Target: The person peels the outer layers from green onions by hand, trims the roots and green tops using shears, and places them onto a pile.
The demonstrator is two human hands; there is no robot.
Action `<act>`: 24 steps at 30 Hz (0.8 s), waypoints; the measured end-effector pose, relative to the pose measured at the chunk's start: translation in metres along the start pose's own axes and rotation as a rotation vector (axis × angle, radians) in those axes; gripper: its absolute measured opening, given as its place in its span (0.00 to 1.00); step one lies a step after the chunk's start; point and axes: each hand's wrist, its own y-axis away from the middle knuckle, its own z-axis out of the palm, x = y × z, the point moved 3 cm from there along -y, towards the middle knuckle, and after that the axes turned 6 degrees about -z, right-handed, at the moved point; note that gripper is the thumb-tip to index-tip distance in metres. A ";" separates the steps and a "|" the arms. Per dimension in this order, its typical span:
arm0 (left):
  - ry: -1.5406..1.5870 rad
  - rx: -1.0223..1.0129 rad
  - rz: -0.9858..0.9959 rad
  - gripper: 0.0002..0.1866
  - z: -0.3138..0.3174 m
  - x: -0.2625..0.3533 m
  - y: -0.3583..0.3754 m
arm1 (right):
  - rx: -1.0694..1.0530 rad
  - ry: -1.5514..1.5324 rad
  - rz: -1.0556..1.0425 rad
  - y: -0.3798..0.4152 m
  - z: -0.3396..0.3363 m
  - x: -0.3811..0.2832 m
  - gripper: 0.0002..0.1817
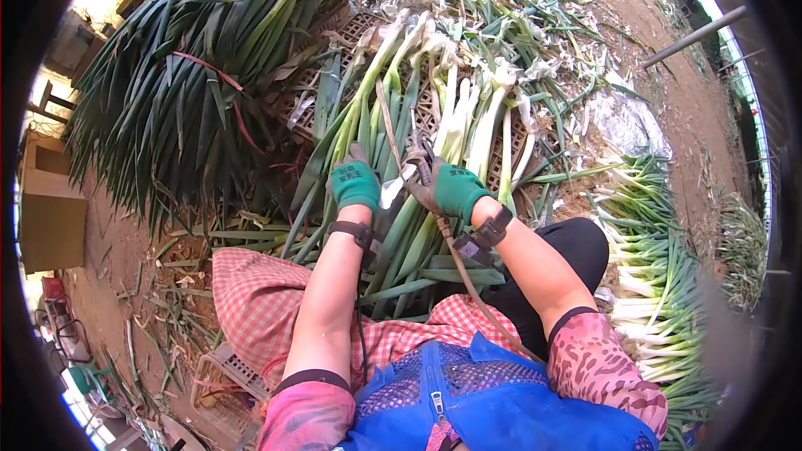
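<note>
My left hand [355, 182], in a green glove with a dark palm, closes around the stalk of a long green onion [364, 113] whose root end points away from me. My right hand [455, 189], gloved alike, grips an air blow gun [420, 159] with a brown hose [464, 271] trailing down across my lap. The metal front of the gun points away, over the stalks. Between the hands is a pale, shiny scrap [390, 193]. Several white-stemmed green onions [484, 129] lie just beyond my right hand, on a brown plastic crate [428, 104].
A big tied bundle of dark green onions [188, 75] stands at the left. Peeled green onions [656, 284] lie in a row at the right. Peelings and leaves [518, 8] cover the ground ahead. A metal pole [695, 37] juts in at upper right; another crate [230, 380] sits lower left.
</note>
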 end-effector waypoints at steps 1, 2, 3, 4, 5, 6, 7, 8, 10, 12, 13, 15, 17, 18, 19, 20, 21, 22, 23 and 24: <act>0.031 -0.144 -0.072 0.36 -0.002 -0.003 -0.001 | -0.007 -0.019 0.007 0.005 -0.003 -0.002 0.39; 0.146 -0.125 -0.061 0.32 0.000 -0.010 -0.002 | -0.001 -0.027 0.012 0.005 0.000 0.001 0.39; 0.161 -0.150 -0.036 0.31 -0.001 -0.009 0.001 | 0.012 -0.043 -0.014 0.008 -0.002 0.001 0.39; 0.172 -0.180 -0.013 0.30 0.001 -0.010 0.006 | 0.021 -0.061 -0.038 0.011 -0.002 0.001 0.40; 0.182 -0.211 0.005 0.29 0.002 -0.013 0.012 | 0.025 -0.081 -0.064 0.014 -0.001 -0.001 0.40; 0.132 -0.218 0.053 0.24 0.027 -0.016 0.011 | 0.025 -0.049 -0.074 0.016 0.000 -0.005 0.40; 0.137 -0.361 0.079 0.25 0.019 -0.008 0.025 | 0.024 -0.017 -0.081 0.017 0.001 -0.009 0.40; 0.172 -0.368 0.079 0.26 0.024 -0.004 0.037 | 0.022 0.012 -0.085 0.019 0.003 -0.011 0.40; 0.246 -0.386 0.087 0.28 0.041 -0.008 0.045 | -0.005 0.036 -0.086 0.012 0.010 -0.008 0.39; 0.332 -0.406 0.106 0.29 0.057 -0.014 0.041 | -0.041 0.022 -0.011 0.015 0.011 -0.010 0.40; 0.382 -0.436 0.111 0.28 0.058 -0.016 0.040 | -0.038 0.009 -0.036 0.022 0.011 -0.014 0.39; 0.484 -0.501 0.119 0.27 0.057 -0.019 0.039 | -0.036 -0.016 -0.082 0.037 0.015 -0.016 0.39; 0.533 -0.479 0.138 0.25 0.064 -0.020 0.039 | -0.043 0.035 -0.109 0.035 0.022 -0.017 0.37; 0.556 -0.469 0.148 0.24 0.059 -0.016 0.042 | -0.037 0.030 -0.093 0.032 0.022 -0.016 0.37; 0.544 -0.479 0.129 0.24 0.054 -0.013 0.044 | -0.032 0.023 -0.076 0.029 0.021 -0.017 0.36; 0.532 -0.488 0.106 0.24 0.050 -0.011 0.048 | 0.014 0.111 -0.164 0.026 0.017 -0.021 0.34; 0.520 -0.494 0.084 0.24 0.043 -0.008 0.051 | 0.007 0.037 -0.066 0.009 0.021 -0.013 0.33; 0.520 -0.502 0.091 0.24 0.043 -0.009 0.051 | 0.019 0.066 -0.062 -0.005 0.022 -0.008 0.33; 0.520 -0.509 0.100 0.24 0.043 -0.010 0.050 | 0.032 0.095 -0.058 -0.019 0.022 -0.004 0.33; 0.520 -0.516 0.108 0.24 0.043 -0.010 0.050 | 0.147 0.103 -0.083 -0.029 0.020 -0.002 0.31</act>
